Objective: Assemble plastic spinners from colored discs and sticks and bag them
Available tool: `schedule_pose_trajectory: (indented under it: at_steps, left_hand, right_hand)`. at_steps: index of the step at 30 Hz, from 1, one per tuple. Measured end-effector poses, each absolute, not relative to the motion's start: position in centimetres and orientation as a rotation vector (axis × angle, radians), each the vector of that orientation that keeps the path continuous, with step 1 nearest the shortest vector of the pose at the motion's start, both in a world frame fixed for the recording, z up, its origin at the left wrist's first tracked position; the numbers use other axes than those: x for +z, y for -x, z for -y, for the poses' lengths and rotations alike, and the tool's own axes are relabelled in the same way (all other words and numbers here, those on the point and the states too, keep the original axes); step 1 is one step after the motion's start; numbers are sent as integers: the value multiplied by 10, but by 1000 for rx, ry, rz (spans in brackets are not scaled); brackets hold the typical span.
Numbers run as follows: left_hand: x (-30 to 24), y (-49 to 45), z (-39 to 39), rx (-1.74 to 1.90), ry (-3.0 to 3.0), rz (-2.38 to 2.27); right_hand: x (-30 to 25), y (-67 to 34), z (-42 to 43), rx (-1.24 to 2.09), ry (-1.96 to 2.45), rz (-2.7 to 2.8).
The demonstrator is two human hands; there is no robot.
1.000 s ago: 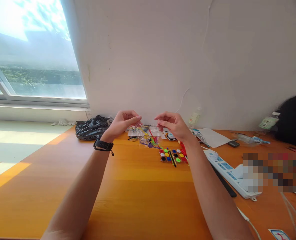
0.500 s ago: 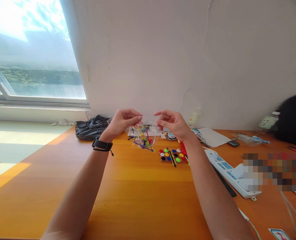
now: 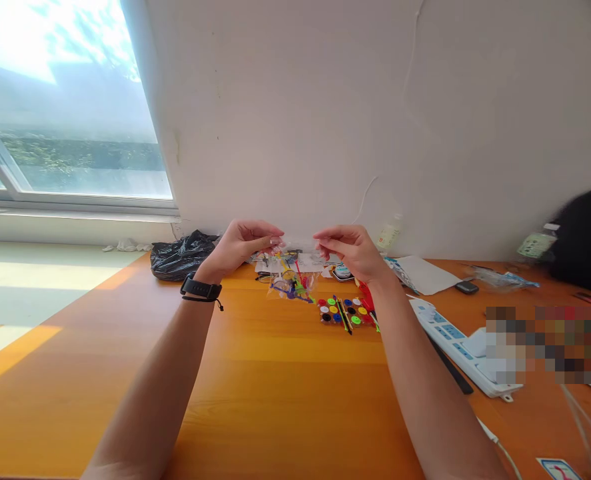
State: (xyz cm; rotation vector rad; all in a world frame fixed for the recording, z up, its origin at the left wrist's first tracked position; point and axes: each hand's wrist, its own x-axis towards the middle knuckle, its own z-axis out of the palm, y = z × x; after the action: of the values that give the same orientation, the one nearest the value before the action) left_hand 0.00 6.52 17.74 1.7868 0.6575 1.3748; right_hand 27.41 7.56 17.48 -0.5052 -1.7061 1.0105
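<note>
on my head feed, two hands are raised near the middle of the frame over one orange-brown wooden table (image 3: 285, 400). i see the left hand (image 3: 248, 245) nearly closed, thumb and forefinger pinched on the upper left edge of one clear plastic bag (image 3: 293, 283); the right hand (image 3: 348, 248) is pinched the same way at its upper right edge. the bag is at mid-frame, between and below the hands, and in it i make out thin yellow, red, green and blue pieces, too tangled to count; i cannot tell whether its lower edge touches the table. just below and right of it lie two sets of small coloured pots (image 3: 332, 310): i count six in the left set and at least four in the right, with slim brushes (image 3: 346, 315) between. one black plastic bag (image 3: 181, 257), contents hidden, sits left of centre, near the wrist wearing one black watch (image 3: 201, 289). i count two labelled bottles (image 3: 389, 233), one right of centre, the other at far right. one white power strip (image 3: 455, 340) runs across the lower right.
</note>
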Motion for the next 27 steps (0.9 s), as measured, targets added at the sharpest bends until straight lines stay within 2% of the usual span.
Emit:
schedule_pose_trajectory:
  at_steps: [10,19,27]
  left_hand:
    - [178,-8,-62,1369,-1701,-608]
    - [179,-14,-62,1551,-1784,-738]
    - [175,-14,-70,1584,-1847,-752]
  right_hand:
    - [181,-276,-70,1045,409,1704]
    - [180,-268,-72,750,564,1730]
    - [176,-266,-76,803,533,1663]
